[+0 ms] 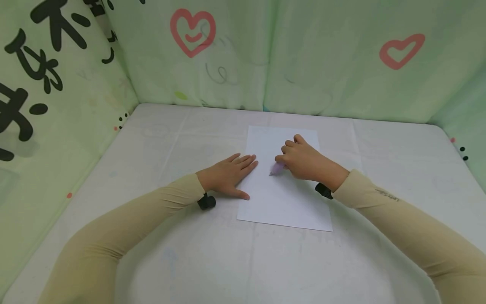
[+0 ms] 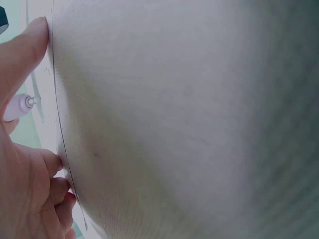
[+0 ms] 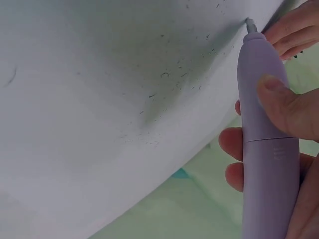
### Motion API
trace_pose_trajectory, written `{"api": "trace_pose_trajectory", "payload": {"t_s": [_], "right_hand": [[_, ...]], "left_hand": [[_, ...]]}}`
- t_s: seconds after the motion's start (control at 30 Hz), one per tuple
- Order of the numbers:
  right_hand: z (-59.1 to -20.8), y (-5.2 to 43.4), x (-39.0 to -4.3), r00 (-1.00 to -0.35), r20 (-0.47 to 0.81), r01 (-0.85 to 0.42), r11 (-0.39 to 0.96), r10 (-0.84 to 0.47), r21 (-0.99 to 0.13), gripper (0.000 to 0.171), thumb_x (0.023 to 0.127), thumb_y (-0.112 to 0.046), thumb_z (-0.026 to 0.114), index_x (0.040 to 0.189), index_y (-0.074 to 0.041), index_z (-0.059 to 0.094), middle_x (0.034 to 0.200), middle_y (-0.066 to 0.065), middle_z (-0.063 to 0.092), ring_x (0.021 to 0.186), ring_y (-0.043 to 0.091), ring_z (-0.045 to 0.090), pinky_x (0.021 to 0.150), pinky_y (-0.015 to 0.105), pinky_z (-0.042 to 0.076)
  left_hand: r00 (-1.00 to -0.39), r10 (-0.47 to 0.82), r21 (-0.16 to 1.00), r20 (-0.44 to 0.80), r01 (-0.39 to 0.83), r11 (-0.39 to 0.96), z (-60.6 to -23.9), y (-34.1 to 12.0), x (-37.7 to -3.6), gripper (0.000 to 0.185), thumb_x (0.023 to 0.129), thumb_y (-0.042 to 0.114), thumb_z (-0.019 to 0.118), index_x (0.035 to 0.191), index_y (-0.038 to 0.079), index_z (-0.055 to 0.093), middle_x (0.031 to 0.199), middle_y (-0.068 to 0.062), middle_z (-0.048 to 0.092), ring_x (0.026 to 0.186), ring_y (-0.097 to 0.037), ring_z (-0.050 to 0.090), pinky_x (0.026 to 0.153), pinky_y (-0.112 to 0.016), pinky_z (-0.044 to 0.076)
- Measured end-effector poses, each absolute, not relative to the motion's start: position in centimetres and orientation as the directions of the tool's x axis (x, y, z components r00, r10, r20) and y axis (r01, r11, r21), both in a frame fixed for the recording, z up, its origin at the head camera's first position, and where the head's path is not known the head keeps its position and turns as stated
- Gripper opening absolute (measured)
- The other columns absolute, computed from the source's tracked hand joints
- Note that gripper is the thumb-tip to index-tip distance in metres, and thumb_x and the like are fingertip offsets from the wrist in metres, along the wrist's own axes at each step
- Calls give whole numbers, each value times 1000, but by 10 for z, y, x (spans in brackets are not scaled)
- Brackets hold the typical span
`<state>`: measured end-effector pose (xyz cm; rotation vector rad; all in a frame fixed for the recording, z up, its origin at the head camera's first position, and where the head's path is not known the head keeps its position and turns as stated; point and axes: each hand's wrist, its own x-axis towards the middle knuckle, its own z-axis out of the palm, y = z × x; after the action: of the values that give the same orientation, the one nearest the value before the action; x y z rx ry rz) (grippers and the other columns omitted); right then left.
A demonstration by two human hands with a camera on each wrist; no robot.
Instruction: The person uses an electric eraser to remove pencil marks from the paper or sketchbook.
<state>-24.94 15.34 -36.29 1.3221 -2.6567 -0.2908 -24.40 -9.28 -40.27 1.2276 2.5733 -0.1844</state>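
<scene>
A white sheet of paper point(image 1: 282, 190) lies on the white table point(image 1: 190, 253), long side running away from me. My left hand point(image 1: 229, 174) lies flat, fingers straight, with its fingertips on the sheet's left edge point(image 2: 56, 114). My right hand point(image 1: 303, 159) grips a lilac pen point(image 1: 276, 169) whose tip touches the paper near its middle. In the right wrist view the lilac pen point(image 3: 266, 134) is held between thumb and fingers, tip down on the paper point(image 3: 124, 99). The pen's tip point(image 2: 20, 105) also shows in the left wrist view.
Pale green padded walls point(image 1: 265, 55) printed with red hearts and black characters close in the table at the back and both sides. The table's surface point(image 1: 410, 169) spreads on both sides of the sheet.
</scene>
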Motion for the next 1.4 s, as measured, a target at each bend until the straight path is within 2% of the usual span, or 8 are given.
{"api": "trace_pose_trajectory", "payload": {"t_s": [0.3, 0.63, 0.9, 1.2, 1.4], "right_hand": [[-356, 167, -249, -642, -38, -748, 615, -766, 250, 13, 79, -10, 73, 92, -12, 70, 73, 5, 58, 73, 21, 48, 75, 38, 31], [-361, 163, -251, -593, 52, -773, 586, -804, 244, 15, 77, -10, 75, 91, -13, 71, 74, 6, 61, 74, 22, 51, 75, 39, 34], [-360, 155, -252, -610, 18, -764, 595, -792, 249, 15, 78, -11, 74, 92, -12, 71, 78, 7, 63, 77, 23, 53, 76, 40, 35], [-357, 180, -246, -606, 25, -768, 593, -795, 244, 11, 77, -8, 74, 86, -12, 69, 69, 4, 56, 70, 20, 46, 74, 38, 31], [-356, 196, -242, -621, 24, -759, 609, -783, 232, 14, 76, -7, 75, 86, -12, 68, 69, 3, 55, 70, 20, 46, 74, 39, 31]], "left_hand": [[-596, 739, 13, -313, 776, 631, -402, -93, -244, 100, 85, 69, 45, 152, 7, 5, 160, -10, 4, 148, -22, 6, 121, -40, 3], [-598, 735, 14, -320, 773, 635, -402, -93, -244, 100, 85, 69, 45, 152, 7, 5, 160, -10, 3, 148, -23, 6, 121, -40, 3], [-599, 740, 7, -307, 776, 631, -403, -94, -244, 100, 85, 70, 44, 152, 7, 6, 160, -10, 5, 148, -22, 8, 121, -39, 4], [-597, 738, 3, -315, 777, 630, -402, -93, -244, 99, 86, 69, 45, 152, 7, 5, 160, -10, 3, 148, -22, 6, 121, -39, 3], [-596, 739, 13, -313, 775, 631, -401, -93, -243, 99, 86, 69, 45, 152, 7, 4, 160, -10, 4, 148, -22, 6, 121, -40, 3]]}}
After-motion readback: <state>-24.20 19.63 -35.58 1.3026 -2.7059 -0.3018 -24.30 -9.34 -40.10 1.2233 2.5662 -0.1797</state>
